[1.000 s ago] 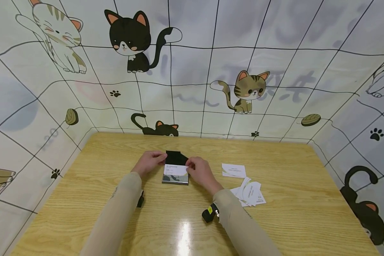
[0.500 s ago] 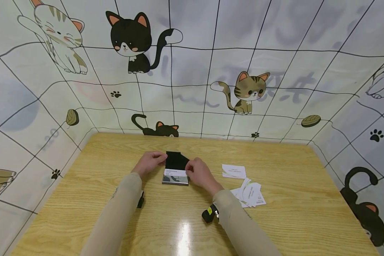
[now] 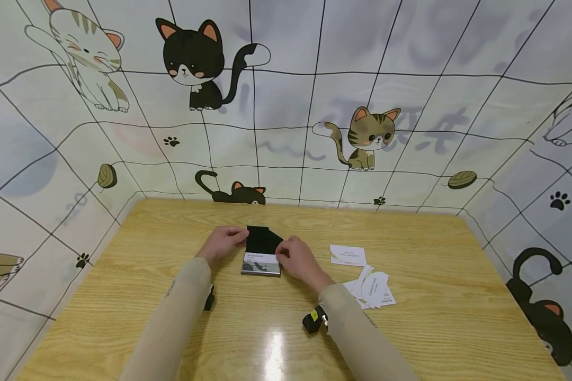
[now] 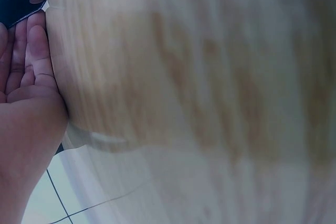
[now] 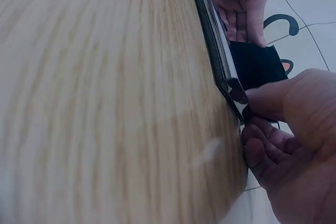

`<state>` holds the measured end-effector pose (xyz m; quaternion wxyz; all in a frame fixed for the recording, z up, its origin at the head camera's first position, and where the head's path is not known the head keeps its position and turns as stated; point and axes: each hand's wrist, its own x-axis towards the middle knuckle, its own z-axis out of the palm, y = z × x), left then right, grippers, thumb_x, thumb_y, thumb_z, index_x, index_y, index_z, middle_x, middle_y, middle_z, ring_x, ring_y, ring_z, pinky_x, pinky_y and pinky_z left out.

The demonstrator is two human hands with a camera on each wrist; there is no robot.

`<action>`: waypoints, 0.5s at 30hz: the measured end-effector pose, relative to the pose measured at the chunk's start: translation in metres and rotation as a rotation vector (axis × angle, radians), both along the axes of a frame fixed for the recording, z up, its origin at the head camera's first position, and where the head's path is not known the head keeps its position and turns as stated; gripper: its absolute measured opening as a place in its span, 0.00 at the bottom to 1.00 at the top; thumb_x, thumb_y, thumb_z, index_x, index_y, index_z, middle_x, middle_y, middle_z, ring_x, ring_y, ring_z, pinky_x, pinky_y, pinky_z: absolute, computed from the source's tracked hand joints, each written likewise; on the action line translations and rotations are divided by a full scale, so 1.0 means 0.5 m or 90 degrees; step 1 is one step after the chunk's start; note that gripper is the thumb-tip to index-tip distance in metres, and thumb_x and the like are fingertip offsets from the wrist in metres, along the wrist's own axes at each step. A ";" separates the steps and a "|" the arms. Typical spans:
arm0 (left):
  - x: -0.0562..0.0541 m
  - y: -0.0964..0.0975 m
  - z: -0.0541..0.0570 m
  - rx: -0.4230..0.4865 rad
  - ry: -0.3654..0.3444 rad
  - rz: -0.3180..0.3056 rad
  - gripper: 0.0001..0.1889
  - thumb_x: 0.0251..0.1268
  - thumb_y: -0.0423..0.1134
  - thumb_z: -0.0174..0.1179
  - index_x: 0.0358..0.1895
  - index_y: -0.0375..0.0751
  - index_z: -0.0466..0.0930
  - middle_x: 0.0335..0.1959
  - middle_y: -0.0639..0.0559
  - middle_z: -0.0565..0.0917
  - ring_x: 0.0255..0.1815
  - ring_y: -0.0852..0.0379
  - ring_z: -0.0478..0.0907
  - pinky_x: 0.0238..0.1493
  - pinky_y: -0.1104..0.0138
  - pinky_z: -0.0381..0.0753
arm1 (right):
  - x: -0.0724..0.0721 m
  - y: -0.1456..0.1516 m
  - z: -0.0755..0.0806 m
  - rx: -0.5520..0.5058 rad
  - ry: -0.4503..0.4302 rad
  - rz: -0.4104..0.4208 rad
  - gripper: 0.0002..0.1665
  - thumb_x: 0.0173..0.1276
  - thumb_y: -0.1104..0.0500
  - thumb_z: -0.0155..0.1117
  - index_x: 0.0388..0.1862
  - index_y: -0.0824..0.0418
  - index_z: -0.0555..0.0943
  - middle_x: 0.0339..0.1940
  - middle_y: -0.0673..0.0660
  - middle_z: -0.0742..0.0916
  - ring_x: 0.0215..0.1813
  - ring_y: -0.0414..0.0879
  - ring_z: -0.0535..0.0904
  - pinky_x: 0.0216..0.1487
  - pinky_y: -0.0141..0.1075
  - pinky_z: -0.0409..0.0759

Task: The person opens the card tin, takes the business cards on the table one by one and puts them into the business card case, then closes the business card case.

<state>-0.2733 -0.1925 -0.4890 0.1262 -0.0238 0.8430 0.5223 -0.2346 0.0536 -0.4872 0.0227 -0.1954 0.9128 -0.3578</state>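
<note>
A business card holder (image 3: 261,270) lies on the table with its black flap (image 3: 260,241) raised at the back and its shiny metal pocket at the front. A white business card (image 3: 256,257) sits partly in the pocket, its printed upper strip showing. My left hand (image 3: 221,243) pinches the flap's left edge between thumb and fingers; the left wrist view shows curled fingers (image 4: 37,51) under a dark corner. At the holder's right side, my right hand (image 3: 301,257) pinches with thumb and fingers. The right wrist view shows that thumb (image 5: 273,98) against the holder's inner side, fingers below.
To the right lie a single white card (image 3: 348,255) and a fanned pile of several cards (image 3: 374,288). The wooden table (image 3: 434,328) meets cat-printed wall sheets (image 3: 286,148) at the back and sides. Both wrists wear black camera mounts (image 3: 311,321).
The business card has slid down toward the front, deeper into the holder's pocket, mostly in the first half second. Both hands keep nearly the same places.
</note>
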 end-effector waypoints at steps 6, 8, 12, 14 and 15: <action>-0.001 -0.001 -0.003 0.002 -0.004 0.000 0.17 0.77 0.47 0.61 0.54 0.38 0.88 0.40 0.49 0.89 0.45 0.54 0.84 0.65 0.54 0.76 | 0.000 0.024 -0.003 -0.035 -0.020 0.010 0.03 0.72 0.64 0.66 0.39 0.61 0.87 0.39 0.54 0.84 0.40 0.45 0.77 0.45 0.40 0.79; -0.002 -0.002 -0.004 0.000 -0.007 0.003 0.17 0.77 0.47 0.62 0.54 0.38 0.88 0.40 0.49 0.89 0.45 0.54 0.84 0.65 0.54 0.75 | -0.001 0.035 -0.002 -0.040 -0.023 0.009 0.04 0.73 0.64 0.66 0.40 0.60 0.87 0.40 0.54 0.85 0.41 0.45 0.78 0.46 0.40 0.79; -0.004 -0.003 -0.004 -0.004 -0.007 0.004 0.17 0.77 0.47 0.62 0.54 0.39 0.88 0.40 0.49 0.89 0.45 0.55 0.85 0.68 0.53 0.73 | -0.001 0.061 0.000 -0.042 -0.026 -0.003 0.04 0.73 0.64 0.66 0.41 0.60 0.87 0.40 0.54 0.86 0.41 0.45 0.79 0.46 0.41 0.80; -0.004 -0.003 -0.004 -0.005 -0.004 0.002 0.17 0.77 0.47 0.62 0.55 0.38 0.88 0.41 0.49 0.89 0.45 0.55 0.85 0.69 0.52 0.72 | -0.001 0.076 0.002 -0.041 -0.030 -0.015 0.05 0.74 0.64 0.66 0.42 0.60 0.88 0.41 0.54 0.86 0.40 0.45 0.79 0.46 0.41 0.80; -0.005 -0.003 -0.004 -0.004 -0.003 0.001 0.17 0.77 0.47 0.62 0.55 0.38 0.87 0.41 0.49 0.89 0.45 0.55 0.85 0.69 0.52 0.72 | -0.001 0.084 0.004 -0.040 -0.033 -0.022 0.05 0.74 0.64 0.66 0.42 0.60 0.88 0.41 0.53 0.86 0.41 0.45 0.79 0.46 0.41 0.80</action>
